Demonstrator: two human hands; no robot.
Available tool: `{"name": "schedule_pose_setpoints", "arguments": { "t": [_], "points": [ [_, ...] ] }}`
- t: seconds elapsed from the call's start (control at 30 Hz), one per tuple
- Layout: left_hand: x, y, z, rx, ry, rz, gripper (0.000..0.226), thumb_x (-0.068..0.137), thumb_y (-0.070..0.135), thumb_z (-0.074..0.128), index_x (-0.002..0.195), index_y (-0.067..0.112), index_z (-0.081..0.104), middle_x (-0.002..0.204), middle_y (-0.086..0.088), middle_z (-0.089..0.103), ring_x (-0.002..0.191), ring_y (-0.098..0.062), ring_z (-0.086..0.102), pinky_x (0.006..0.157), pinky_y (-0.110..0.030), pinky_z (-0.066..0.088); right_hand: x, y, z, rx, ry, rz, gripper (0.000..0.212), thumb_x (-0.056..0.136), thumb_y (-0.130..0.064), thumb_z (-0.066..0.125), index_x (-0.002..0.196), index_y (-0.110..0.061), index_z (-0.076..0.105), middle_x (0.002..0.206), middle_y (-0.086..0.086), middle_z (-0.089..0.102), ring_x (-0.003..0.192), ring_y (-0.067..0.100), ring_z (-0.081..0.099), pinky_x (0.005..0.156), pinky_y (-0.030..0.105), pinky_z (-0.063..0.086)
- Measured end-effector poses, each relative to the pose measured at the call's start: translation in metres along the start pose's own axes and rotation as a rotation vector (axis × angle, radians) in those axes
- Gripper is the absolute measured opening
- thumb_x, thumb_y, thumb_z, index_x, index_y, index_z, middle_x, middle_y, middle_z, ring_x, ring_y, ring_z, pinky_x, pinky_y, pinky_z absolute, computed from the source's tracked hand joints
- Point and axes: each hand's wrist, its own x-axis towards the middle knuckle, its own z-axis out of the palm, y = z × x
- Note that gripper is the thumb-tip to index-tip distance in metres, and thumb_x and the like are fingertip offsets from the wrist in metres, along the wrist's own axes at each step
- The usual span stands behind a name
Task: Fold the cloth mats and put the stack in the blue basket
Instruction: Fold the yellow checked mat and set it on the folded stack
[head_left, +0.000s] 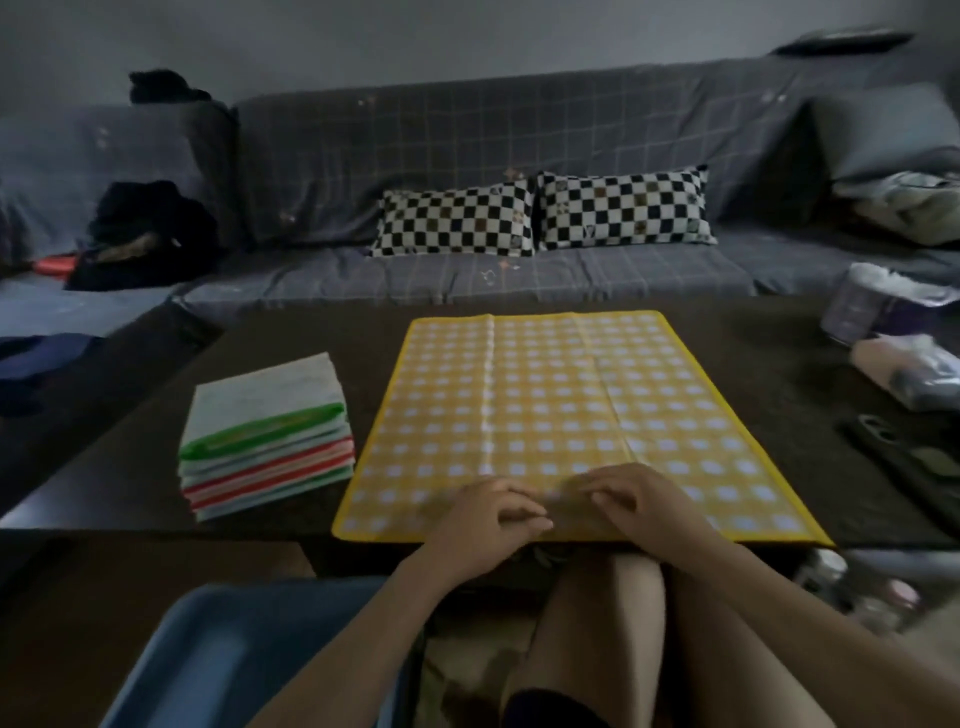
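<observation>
Hands side by side, fingers seemingly curled, on yellow mat.

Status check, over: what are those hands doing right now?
Both hands, left hand and right hand, on yellow mat, spread flat. Folded stack beside it. Blue basket empty. Nothing blocking.

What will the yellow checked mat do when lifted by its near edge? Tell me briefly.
The yellow mat lies flat with fold creases, so it will probably drape limply. It looks thin, so likely light. Both hands, left hand and right hand, rest near its edge.

Blue basket cut off by bottom edge.
</observation>
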Motion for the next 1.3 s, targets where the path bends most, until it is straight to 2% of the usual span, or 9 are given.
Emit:
{"name": "schedule_pose_setpoints", "arguments": {
  "t": [0.13,0.3,0.7,0.83,0.9,1.0,1.13,1.23,1.3],
  "points": [
    [0.001,0.0,0.001,-0.007,-0.06,-0.045,0.029,0.081,0.044,0.071,0.108,0.034,0.07,0.12,0.024,0.049,0.119,0.002,0.04,0.101,-0.024,0.035,-0.014,0.007,-0.01,0.059,-0.086,-0.056,0.024,0.088,-0.032,0.062,0.112,-0.029,0.067,0.128,-0.023,0.045,0.114,-0.011,0.032,0.084,-0.009,0.017],
    [-0.001,0.001,0.003,0.006,0.008,-0.034,0.028,0.08,0.036,0.074,0.107,0.031,0.072,0.116,0.026,0.051,0.118,0.001,0.041,0.101,-0.023,0.034,-0.016,0.011,-0.01,0.075,-0.178,-0.043,0.034,0.078,-0.04,0.072,0.111,-0.039,0.065,0.127,-0.033,0.031,0.118,-0.013,0.022,0.097,0.007,0.014],
    [-0.001,0.006,-0.002,0.0,0.051,-0.015,0.014,0.087,0.031,0.066,0.088,0.023,0.077,0.115,0.017,0.065,0.109,0.003,0.046,0.092,-0.019,0.032,-0.012,0.008,-0.011,0.17,-0.103,0.012,0.012,0.082,-0.028,0.07,0.093,-0.027,0.075,0.13,-0.017,0.054,0.114,-0.009,0.034,0.096,0.012,0.021],
    [0.003,0.017,-0.01,0.058,0.019,-0.022,0.013,0.088,0.029,0.064,0.087,0.024,0.076,0.103,0.014,0.07,0.088,0.008,0.054,0.081,-0.009,0.037,-0.011,0.001,-0.016,0.186,-0.074,0.087,0.009,0.083,-0.027,0.068,0.089,-0.024,0.075,0.116,-0.015,0.064,0.106,-0.004,0.051,0.089,0.015,0.037],
    [0.006,0.025,-0.015,0.065,0.014,-0.045,0.013,0.088,0.032,0.064,0.084,0.026,0.075,0.091,0.017,0.07,0.083,0.002,0.061,0.075,-0.013,0.046,-0.012,-0.005,-0.025,0.179,-0.079,0.127,0.008,0.084,-0.031,0.067,0.086,-0.026,0.073,0.098,-0.016,0.069,0.093,0.0,0.061,0.078,0.016,0.046],
    [0.006,0.039,-0.025,0.09,0.006,-0.019,0.012,0.088,0.032,0.065,0.079,0.029,0.072,0.077,0.021,0.064,0.079,0.0,0.061,0.068,-0.012,0.044,-0.017,-0.015,-0.044,0.156,-0.074,0.133,0.007,0.084,-0.032,0.067,0.077,-0.032,0.069,0.078,-0.021,0.065,0.079,-0.001,0.06,0.065,0.011,0.042],
    [0.007,0.06,-0.045,0.079,-0.061,0.038,0.009,0.086,0.032,0.067,0.08,0.027,0.073,0.079,0.012,0.069,0.077,-0.004,0.062,0.066,-0.016,0.045,-0.025,-0.027,-0.073,0.102,-0.091,0.116,0.009,0.084,-0.031,0.067,0.076,-0.033,0.07,0.073,-0.022,0.064,0.072,-0.009,0.058,0.06,0.008,0.041],
    [0.01,0.073,-0.064,0.085,-0.136,0.075,0.007,0.086,0.03,0.067,0.082,0.026,0.073,0.074,0.016,0.066,0.073,0.003,0.059,0.062,-0.008,0.04,-0.024,-0.037,-0.095,0.073,-0.118,0.097,0.017,0.083,-0.03,0.068,0.068,-0.037,0.065,0.062,-0.023,0.06,0.062,-0.018,0.054,0.055,0.003,0.038],
    [0.018,0.08,-0.077,0.114,-0.126,0.102,0.008,0.086,0.028,0.068,0.079,0.027,0.071,0.071,0.016,0.065,0.071,0.004,0.058,0.062,-0.009,0.042,-0.015,-0.042,-0.107,0.044,-0.132,0.097,0.016,0.084,-0.032,0.067,0.068,-0.036,0.064,0.062,-0.02,0.062,0.059,-0.013,0.056,0.055,0.006,0.04]
  ]
}}
